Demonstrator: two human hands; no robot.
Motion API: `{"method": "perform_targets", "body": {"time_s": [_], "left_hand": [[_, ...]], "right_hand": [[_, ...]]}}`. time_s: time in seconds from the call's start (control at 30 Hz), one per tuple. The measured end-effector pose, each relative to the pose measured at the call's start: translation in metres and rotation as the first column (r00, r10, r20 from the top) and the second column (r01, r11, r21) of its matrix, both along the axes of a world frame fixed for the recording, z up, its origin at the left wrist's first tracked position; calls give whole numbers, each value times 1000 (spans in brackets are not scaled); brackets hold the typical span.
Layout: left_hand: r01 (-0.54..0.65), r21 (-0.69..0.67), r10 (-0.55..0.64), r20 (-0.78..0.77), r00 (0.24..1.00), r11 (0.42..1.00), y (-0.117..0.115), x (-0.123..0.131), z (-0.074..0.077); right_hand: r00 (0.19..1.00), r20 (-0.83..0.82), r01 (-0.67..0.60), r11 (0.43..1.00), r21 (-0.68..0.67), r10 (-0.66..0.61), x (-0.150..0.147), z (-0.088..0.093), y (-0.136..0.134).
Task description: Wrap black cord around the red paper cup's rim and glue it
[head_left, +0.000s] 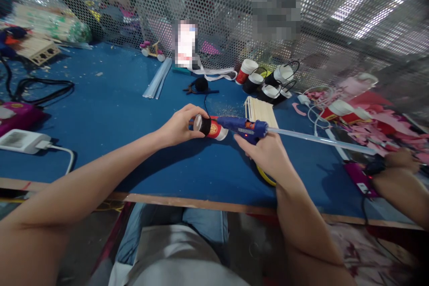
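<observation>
My left hand (182, 126) is closed around a small red and white paper cup (218, 131) lying on its side, its upper part wrapped in black cord. A strand of that cord runs up to a ball of black cord (201, 84) on the table. In my right hand (268, 149) is a blue hot glue gun (239, 125), a small orange light glowing on it. Its nozzle points left and meets the cup near the cord's edge; whether it touches cannot be told. A long clear glue stick (318, 137) sticks out of its back.
Black-wrapped cups with handles (270, 93) and wooden sticks (261, 109) lie beyond my right hand. Spare glue sticks (157, 79) and pliers (191, 90) are farther back. At right are pink scraps (385, 129) and another person's arm (402, 183). A white adapter (23, 141) sits left.
</observation>
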State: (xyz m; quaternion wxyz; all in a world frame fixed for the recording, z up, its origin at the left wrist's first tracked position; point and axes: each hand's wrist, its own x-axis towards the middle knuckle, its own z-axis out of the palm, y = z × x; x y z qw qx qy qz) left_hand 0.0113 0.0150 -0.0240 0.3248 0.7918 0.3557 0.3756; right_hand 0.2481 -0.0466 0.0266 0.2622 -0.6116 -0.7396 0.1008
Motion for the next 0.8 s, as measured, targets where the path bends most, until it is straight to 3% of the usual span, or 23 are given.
{"method": "perform_targets", "body": {"time_s": [0.37, 0.57, 0.7, 0.8], "left_hand": [[55, 127, -43, -92, 995, 990, -4, 0, 2], [28, 61, -25, -55, 998, 998, -5, 2, 2], [25, -34, -23, 38, 999, 999, -2, 3, -3], [13, -70, -8, 71, 997, 997, 0, 4, -5]], "right_hand": [[999, -34, 6, 1000, 16, -6, -4, 0, 5], [960, -261, 46, 977, -209, -101, -3, 3, 12], [873, -473, 79, 991, -108, -122, 14, 0, 25], [856, -480, 209, 978, -16, -191, 33, 0, 40]]}}
